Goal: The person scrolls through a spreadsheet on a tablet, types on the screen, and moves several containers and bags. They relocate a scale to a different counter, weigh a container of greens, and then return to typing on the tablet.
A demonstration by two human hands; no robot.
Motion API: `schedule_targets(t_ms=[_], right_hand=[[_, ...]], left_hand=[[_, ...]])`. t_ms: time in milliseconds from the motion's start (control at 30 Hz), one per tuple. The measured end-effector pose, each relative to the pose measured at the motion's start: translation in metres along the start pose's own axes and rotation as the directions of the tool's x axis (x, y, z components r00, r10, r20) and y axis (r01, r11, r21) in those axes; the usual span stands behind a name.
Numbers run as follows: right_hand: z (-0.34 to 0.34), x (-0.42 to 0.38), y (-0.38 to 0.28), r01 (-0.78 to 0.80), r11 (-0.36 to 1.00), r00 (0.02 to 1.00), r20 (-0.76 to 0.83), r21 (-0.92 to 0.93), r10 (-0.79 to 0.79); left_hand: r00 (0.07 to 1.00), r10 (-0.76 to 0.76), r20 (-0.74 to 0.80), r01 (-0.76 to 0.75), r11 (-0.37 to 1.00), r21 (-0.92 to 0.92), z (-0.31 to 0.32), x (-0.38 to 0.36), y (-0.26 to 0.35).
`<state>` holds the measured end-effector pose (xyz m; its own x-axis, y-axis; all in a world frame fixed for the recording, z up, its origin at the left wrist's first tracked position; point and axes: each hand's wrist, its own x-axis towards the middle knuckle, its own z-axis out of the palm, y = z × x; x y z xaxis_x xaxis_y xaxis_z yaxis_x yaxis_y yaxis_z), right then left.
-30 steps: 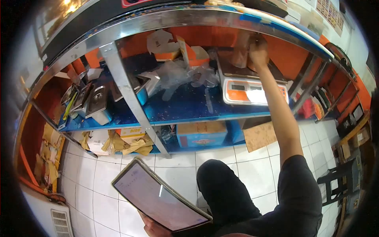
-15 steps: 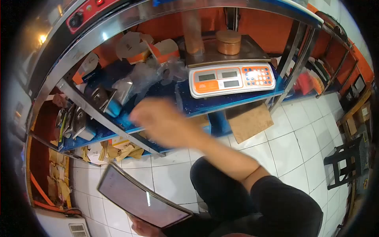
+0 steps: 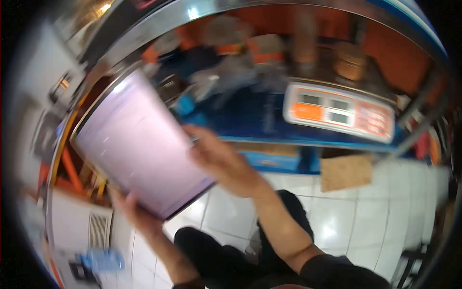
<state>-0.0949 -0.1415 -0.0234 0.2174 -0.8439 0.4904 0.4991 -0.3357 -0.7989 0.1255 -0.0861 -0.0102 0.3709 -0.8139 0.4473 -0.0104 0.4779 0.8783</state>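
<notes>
A wide tablet [image 3: 139, 144] with a bright, pale pink screen and a thin dark rim is tilted up in front of me. My left hand [image 3: 132, 209] grips its lower left edge, the thumb showing and the other fingers mostly behind it. At the right edge is my right hand [image 3: 224, 161], blurred, with its fingers bent against the tablet. A small dark spot shows by those fingertips, too smeared to name.
An orange and white scale [image 3: 339, 111] stands on a blue shelf [image 3: 255, 115], with a round copper-coloured container [image 3: 350, 61] above it. Brown cardboard [image 3: 346, 172] leans below. A clear plastic bottle [image 3: 103, 260] lies at lower left.
My right hand has come down from in front of the shelf to the tablet's edge. The tablet has been raised and turned more upright, and the view has swung left.
</notes>
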Motion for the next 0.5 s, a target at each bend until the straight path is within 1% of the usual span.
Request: schedule_targets(t_ms=[33, 67, 100, 133, 167, 233, 267, 300, 333, 367, 400, 433, 467, 500], right_hand=[[-0.002, 0.002, 0.0, 0.002, 0.999, 1.0, -0.022, -0.037, -0.003], [-0.005, 0.004, -0.002, 0.007, 0.996, 0.999, -0.053, -0.086, -0.012], [-0.006, 0.005, -0.009, -0.006, 0.999, 0.997, -0.083, -0.038, 0.002], [-0.008, 0.003, -0.018, -0.017, 1.0, 0.991, -0.129, -0.002, 0.016], [-0.011, 0.004, -0.017, -0.004, 1.0, 0.989, -0.147, 0.0, 0.004], [-0.012, 0.005, -0.018, 0.006, 0.999, 0.981, -0.195, -0.037, -0.013], [-0.013, 0.006, -0.016, 0.001, 1.0, 0.983, -0.181, -0.03, -0.007], [-0.013, 0.007, -0.013, 0.032, 0.998, 0.978, -0.202, -0.054, -0.043], [-0.013, 0.008, -0.01, 0.062, 0.995, 0.972, -0.223, -0.078, -0.078], [-0.011, 0.009, -0.007, 0.09, 0.988, 0.962, -0.247, -0.124, -0.118], [-0.01, 0.01, -0.005, 0.082, 0.99, 0.965, -0.24, -0.11, -0.107], [-0.01, 0.009, -0.004, 0.092, 0.989, 0.96, -0.253, -0.117, -0.119], [-0.01, 0.009, -0.002, 0.099, 0.987, 0.955, -0.267, -0.123, -0.129], [-0.009, 0.01, 0.001, 0.08, 0.992, 0.953, -0.283, -0.098, -0.104]], left_hand=[[0.995, 0.096, -0.015, -0.096, 0.995, 0.024, 0.027, 0.001, 0.007], [0.994, 0.103, -0.031, -0.102, 0.995, 0.016, 0.043, 0.002, 0.01], [0.991, 0.124, -0.05, -0.122, 0.991, 0.052, 0.055, 0.001, 0.012], [0.999, 0.051, 0.004, -0.051, 0.997, -0.056, 0.064, -0.003, 0.023], [0.994, 0.068, 0.086, -0.061, 0.995, -0.083, 0.075, -0.001, 0.03], [0.991, 0.099, 0.089, -0.096, 0.995, -0.033, 0.078, -0.003, 0.028], [0.988, 0.115, 0.101, -0.116, 0.993, 0.001, 0.078, -0.005, 0.026], [0.991, 0.12, 0.058, -0.12, 0.993, -0.008, 0.08, -0.006, 0.023], [0.992, 0.121, 0.046, -0.121, 0.993, 0.001, 0.078, -0.008, 0.02], [0.993, 0.075, 0.093, -0.074, 0.997, -0.015, 0.073, -0.011, 0.018], [0.99, 0.026, 0.142, -0.023, 0.999, -0.026, 0.069, -0.014, 0.015], [0.993, 0.011, 0.121, -0.003, 0.998, -0.069, 0.068, -0.016, 0.01], [0.99, -0.012, 0.143, 0.026, 0.995, -0.096, 0.068, -0.019, 0.01], [0.989, -0.007, 0.149, 0.016, 0.998, -0.059, 0.065, -0.02, 0.007]])
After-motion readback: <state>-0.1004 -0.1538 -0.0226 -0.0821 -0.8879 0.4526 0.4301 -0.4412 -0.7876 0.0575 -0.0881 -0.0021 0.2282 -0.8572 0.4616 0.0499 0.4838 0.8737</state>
